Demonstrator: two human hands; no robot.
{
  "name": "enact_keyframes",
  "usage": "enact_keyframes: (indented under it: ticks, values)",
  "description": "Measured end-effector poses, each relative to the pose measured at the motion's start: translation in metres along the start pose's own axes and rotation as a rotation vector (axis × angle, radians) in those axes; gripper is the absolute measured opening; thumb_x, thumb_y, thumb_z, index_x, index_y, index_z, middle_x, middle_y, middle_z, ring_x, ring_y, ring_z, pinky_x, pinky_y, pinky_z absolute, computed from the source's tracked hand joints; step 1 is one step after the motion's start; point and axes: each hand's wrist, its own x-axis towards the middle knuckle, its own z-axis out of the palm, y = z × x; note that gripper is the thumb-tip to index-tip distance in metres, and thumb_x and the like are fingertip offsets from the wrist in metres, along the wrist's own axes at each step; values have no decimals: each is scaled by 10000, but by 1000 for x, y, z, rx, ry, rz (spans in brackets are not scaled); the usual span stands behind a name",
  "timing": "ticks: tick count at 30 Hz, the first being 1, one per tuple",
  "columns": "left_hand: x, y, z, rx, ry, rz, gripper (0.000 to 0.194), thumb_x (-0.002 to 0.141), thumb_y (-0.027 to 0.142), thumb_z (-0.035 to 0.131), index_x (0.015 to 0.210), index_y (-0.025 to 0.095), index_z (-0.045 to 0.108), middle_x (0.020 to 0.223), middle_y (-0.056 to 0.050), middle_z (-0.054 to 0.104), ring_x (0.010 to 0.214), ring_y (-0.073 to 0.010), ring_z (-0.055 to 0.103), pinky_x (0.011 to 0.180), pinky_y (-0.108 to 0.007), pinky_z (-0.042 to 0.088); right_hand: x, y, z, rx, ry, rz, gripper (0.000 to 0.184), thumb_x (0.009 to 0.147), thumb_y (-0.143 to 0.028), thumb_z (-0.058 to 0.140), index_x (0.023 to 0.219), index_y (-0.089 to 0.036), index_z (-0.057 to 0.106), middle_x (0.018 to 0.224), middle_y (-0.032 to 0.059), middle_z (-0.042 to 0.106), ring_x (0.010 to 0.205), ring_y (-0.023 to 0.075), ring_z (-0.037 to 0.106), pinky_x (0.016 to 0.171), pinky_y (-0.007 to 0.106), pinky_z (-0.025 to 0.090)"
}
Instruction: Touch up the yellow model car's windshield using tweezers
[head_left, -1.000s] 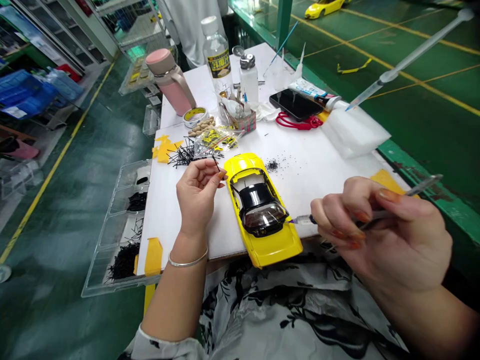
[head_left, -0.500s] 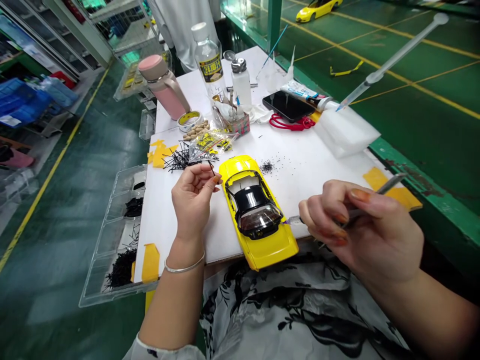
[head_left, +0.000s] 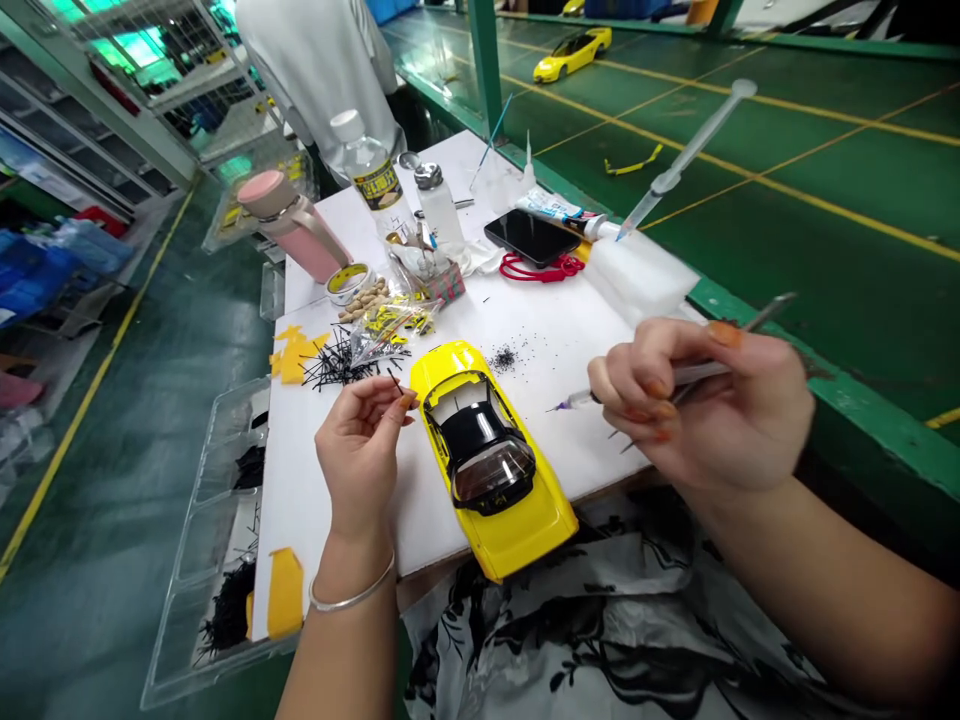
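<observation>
Your left hand (head_left: 360, 450) pinches a thin black strip (head_left: 395, 382) between thumb and fingertips, beside the far left corner of the yellow car (head_left: 491, 460). Your right hand (head_left: 712, 410) grasps a syringe (head_left: 577, 401) and tweezers (head_left: 769, 308) together; the syringe's purple tip points left, above the board (head_left: 300, 500) and apart from the car. The car sits roof up at the board's near side, its near end jutting past the edge. Black specks (head_left: 502, 358) lie just right of its far end. Beyond your left hand are a black pile (head_left: 337, 360) and a bag (head_left: 397, 325) of yellow pieces. Farther back lie the tape (head_left: 350, 284) and phone (head_left: 531, 237), with a red cord (head_left: 541, 268) by the phone.
</observation>
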Motion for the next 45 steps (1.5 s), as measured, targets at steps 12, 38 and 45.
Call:
enact_keyframes:
  ticks: [12,38,45]
  values:
    - [0,-3,1,56,11,-3,222,792,212,807,988,179,706,863,-29,733,805,-164,737,640,-219,608,2,27,-2,192,100,66,361,868,-442,579,615,-187,545,503,-18,307,484,117,244,352,154,198]
    - [0,-2,-1,49,10,-12,236,784,227,809,990,178,704,864,-27,725,799,-162,734,635,-220,602,17,-20,-38,-611,138,-359,341,925,-415,618,696,-168,672,534,11,457,524,121,408,484,306,188]
    - [2,-3,-1,46,42,-13,262,775,281,813,981,173,693,870,-41,726,799,-172,732,650,-241,605,74,-63,-67,-401,304,-412,351,931,-376,535,676,-145,608,500,-45,473,458,52,388,417,247,178]
